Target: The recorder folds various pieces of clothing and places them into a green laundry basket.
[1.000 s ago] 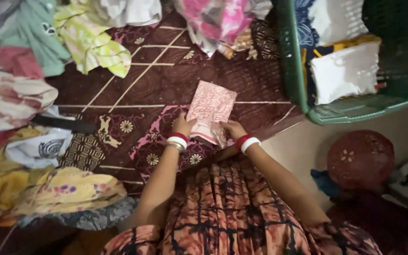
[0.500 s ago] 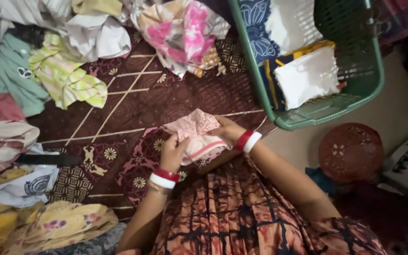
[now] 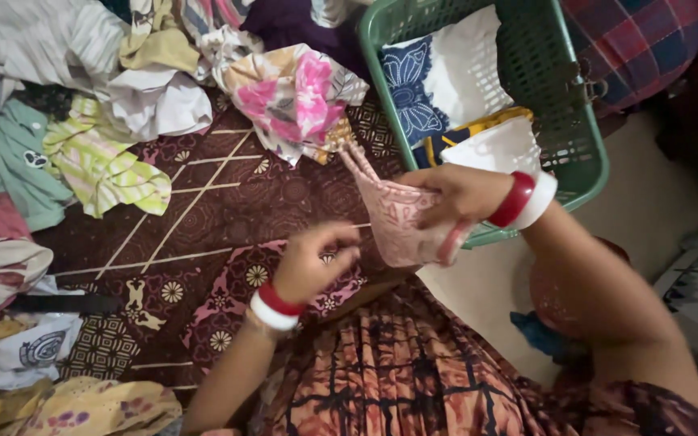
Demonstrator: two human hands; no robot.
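The folded pink cloth (image 3: 397, 222) has left the maroon patterned bedspread (image 3: 284, 194), where both hands pressed it flat a second ago. Now only the right hand (image 3: 458, 194) carries it, and the hand has moved up and to the right, toward the green laundry basket (image 3: 587, 161). The grip of this hand is closed on the cloth's upper edge, so the small bundle hangs in the air just beside the near rim of the basket, not yet inside. The left hand (image 3: 313, 262) has let go; its fingers are loosely curled, holding nothing, and it hovers over the bedspread.

I judge that the folding of this piece is finished. In the basket already lie a folded white cloth (image 3: 494, 145) and a blue printed one (image 3: 409, 81). Unfolded clothes, among them a pink flowered garment (image 3: 296, 93), remain heaped on the bedspread.
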